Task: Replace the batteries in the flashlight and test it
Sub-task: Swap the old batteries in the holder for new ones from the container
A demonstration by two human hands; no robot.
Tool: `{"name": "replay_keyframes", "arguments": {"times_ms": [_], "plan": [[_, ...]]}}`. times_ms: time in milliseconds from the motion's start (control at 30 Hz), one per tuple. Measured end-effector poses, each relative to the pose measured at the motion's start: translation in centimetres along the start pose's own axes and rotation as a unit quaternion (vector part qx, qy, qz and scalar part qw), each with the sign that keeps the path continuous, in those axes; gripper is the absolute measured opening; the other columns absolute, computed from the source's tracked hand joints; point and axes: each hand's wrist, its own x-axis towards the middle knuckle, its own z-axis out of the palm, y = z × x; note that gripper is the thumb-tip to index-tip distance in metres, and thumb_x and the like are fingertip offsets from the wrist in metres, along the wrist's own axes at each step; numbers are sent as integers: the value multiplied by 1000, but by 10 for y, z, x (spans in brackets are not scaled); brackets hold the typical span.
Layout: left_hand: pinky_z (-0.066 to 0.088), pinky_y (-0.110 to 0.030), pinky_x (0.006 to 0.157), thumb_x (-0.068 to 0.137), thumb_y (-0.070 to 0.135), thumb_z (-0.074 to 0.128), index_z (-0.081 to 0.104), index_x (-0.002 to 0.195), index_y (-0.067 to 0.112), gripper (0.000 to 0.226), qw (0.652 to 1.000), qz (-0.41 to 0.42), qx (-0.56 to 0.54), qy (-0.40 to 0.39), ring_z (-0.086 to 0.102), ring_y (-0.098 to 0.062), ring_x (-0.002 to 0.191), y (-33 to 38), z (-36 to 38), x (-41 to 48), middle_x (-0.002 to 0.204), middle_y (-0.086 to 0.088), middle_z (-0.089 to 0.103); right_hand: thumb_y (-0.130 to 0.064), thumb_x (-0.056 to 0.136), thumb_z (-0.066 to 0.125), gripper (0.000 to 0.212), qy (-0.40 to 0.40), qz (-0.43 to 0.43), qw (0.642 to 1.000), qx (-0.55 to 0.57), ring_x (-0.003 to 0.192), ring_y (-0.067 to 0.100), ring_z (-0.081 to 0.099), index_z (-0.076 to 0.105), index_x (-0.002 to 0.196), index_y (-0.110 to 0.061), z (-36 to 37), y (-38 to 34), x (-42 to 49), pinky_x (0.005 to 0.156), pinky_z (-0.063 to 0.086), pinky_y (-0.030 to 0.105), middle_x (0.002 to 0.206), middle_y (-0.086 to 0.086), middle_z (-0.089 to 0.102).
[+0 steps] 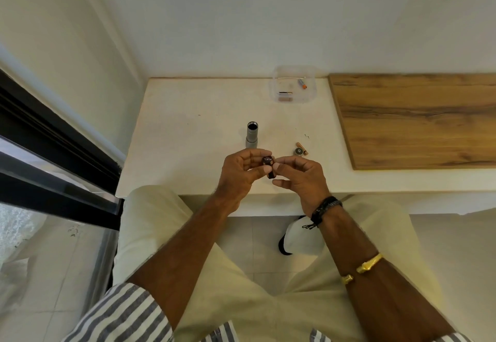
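Striped rolled-up sleeves (126,312) and pale trousers (241,288) fill the bottom of the view, with both bare forearms reaching up toward the table (188,132). The left hand (239,172) and right hand (298,178) meet just above the table's near edge, fingertips pinched together on a small dark battery holder (268,163) held between them; its details are too small to make out. The right wrist wears a dark braided band (324,208), and a gold bangle (362,268) sits farther down that forearm.

Just beyond the left hand, the grey flashlight body (252,135) stands upright on the table with its open end up. To the right of the hands, the round end cap (297,151) lies touching a small copper-coloured battery (302,147). At the table's far edge, against the wall, a clear plastic tray (294,84) holds a battery with an orange tip (302,83) and a few small items. A wooden board (418,119) covers the table's right side.
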Motion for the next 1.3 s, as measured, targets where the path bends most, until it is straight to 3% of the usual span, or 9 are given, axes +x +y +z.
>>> {"name": "replay_keyframes", "arguments": {"times_ms": [200,567,800,967,1100,1167,1300], "plan": [[57,-23,86,81,0,78,75,107,13,29,993,44,107,-14,74,-12,90,-6,1,1,97,0,77,-3,90,72,9,-3,46,999,30,86,31,77,74,99,-3,-3,-3,1,74,64,33,97,17,79],[54,-15,84,80,3,79,77,104,12,26,982,90,166,12,72,-7,87,-7,3,-1,94,1,76,-4,92,68,8,-31,98,992,69,90,26,75,73,92,-10,-4,-3,1,72,64,34,96,13,78],[52,-10,80,79,3,80,77,105,14,28,970,126,208,-1,69,-2,86,-9,7,-3,92,9,73,4,92,58,14,-42,118,989,76,96,30,66,65,91,-8,0,-4,2,85,62,44,104,20,67],[51,-9,81,80,7,80,77,106,13,28,969,137,205,3,69,3,87,-9,8,-2,94,7,74,10,90,52,20,-36,105,988,103,86,26,70,62,90,-8,-1,-7,1,78,64,41,97,15,68],[57,-20,83,78,13,84,78,104,17,27,979,113,168,36,73,-6,88,-10,9,-1,95,5,77,4,94,60,11,0,62,994,94,83,24,74,67,91,-4,0,-4,1,81,64,41,88,10,74],[57,-20,82,76,14,85,78,102,17,27,984,97,138,53,74,-8,87,-11,9,-1,93,6,78,2,93,65,6,17,38,996,79,81,25,75,70,94,-2,1,-3,1,75,65,35,87,11,76],[60,-27,82,77,12,85,78,102,13,27,992,75,85,58,75,-12,85,-10,9,0,93,2,78,0,88,74,12,37,-16,999,27,78,26,76,74,100,-3,1,-1,2,73,64,31,87,9,78]]}}
